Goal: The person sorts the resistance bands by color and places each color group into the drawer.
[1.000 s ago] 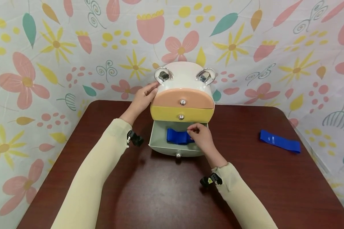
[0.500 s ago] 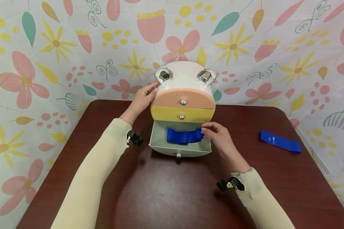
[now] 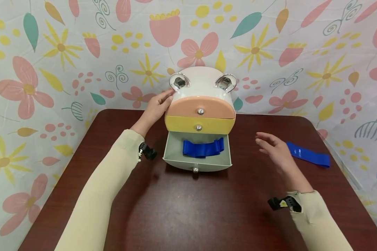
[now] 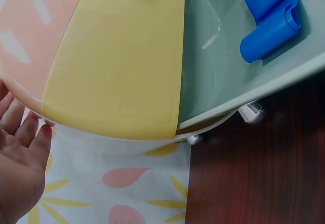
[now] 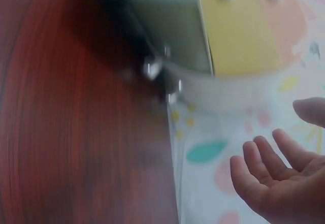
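A small storage box [image 3: 204, 78] with a white top and silver ear-like rings stands at the back of the table. Its lowest, pale green drawer [image 3: 176, 153] is pulled out, and a folded blue band [image 3: 202, 149] lies inside. The orange drawer [image 3: 191, 106] and yellow drawer [image 3: 182, 124] above are closed. My left hand [image 3: 155, 109] rests against the box's left side, fingers fairly straight in the left wrist view. Off to the right, my right hand [image 3: 278, 153] is in the air with relaxed fingers, holding nothing. Just beyond it lies a second blue band [image 3: 311, 157], partly hidden by the hand.
The dark red wooden table [image 3: 182, 216] carries all of this. Behind it hangs a flower-patterned cloth [image 3: 119, 42]. A silver knob [image 3: 195, 169] sticks out from the open drawer's front.
My right hand has let go of the blue band in the drawer and moved right, toward the second band. The folded band lies more spread out. My left hand has stayed in place.
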The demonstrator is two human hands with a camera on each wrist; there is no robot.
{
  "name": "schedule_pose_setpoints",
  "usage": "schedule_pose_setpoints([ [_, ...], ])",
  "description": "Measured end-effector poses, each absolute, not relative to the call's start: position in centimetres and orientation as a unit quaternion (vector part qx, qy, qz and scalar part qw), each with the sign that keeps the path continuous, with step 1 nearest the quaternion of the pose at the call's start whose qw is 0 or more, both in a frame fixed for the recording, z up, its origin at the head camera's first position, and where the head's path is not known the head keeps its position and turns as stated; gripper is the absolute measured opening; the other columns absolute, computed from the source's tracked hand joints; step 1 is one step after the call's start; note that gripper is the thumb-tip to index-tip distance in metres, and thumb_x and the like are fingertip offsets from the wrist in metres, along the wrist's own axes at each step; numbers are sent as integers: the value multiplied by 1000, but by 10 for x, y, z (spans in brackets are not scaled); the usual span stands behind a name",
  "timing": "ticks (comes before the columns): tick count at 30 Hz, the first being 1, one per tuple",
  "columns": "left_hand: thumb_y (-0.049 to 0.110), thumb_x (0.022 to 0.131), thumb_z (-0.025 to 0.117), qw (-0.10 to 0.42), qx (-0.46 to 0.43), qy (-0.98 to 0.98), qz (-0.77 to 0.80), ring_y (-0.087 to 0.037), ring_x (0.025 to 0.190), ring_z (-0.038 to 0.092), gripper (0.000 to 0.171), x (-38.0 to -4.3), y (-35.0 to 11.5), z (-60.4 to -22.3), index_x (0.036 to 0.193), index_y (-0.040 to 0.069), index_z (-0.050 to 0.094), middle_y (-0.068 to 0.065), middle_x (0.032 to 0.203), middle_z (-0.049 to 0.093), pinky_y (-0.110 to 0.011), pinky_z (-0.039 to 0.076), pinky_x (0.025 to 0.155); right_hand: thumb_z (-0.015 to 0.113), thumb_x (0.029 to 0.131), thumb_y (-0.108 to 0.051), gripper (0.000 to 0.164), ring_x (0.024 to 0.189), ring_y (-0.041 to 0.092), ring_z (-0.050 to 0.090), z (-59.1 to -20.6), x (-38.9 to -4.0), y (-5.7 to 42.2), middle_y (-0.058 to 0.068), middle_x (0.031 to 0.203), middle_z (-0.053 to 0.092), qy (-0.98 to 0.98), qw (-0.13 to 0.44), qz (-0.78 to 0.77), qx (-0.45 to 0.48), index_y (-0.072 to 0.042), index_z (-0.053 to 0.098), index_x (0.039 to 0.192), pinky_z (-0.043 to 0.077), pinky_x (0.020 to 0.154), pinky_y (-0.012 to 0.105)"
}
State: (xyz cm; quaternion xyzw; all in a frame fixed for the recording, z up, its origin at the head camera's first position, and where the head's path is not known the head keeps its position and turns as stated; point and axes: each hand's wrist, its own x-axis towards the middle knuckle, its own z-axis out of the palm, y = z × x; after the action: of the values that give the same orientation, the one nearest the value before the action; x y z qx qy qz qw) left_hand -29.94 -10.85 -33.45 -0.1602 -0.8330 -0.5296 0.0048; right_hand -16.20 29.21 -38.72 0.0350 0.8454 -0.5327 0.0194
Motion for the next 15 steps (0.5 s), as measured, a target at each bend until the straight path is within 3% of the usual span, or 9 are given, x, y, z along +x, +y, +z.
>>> schedule_pose_setpoints([
  [3,22,109,48,4,-159,-831,-533,-26,153,40,47,-300,-109,-334,154,9,47,-12,162,45,-42,39,123,54,105,-45,58,101,-19,52,-388,-161,319,-22,125,54,850,24,-524,46,-12,47,152,52,81,4],
  [8,22,109,48,1,-162,-830,-533,-26,154,39,48,-298,-109,-333,155,8,46,-12,161,45,-42,39,123,53,106,-44,32,96,-21,51,-388,-158,360,-39,108,51,846,19,-527,75,-35,55,137,51,77,4],
  [15,24,110,48,4,-162,-834,-527,-26,153,39,47,-296,-110,-331,155,10,47,-12,161,47,-43,40,123,50,108,-36,14,87,-24,52,-386,-159,414,-43,98,51,839,7,-537,84,-47,55,115,48,70,2],
])
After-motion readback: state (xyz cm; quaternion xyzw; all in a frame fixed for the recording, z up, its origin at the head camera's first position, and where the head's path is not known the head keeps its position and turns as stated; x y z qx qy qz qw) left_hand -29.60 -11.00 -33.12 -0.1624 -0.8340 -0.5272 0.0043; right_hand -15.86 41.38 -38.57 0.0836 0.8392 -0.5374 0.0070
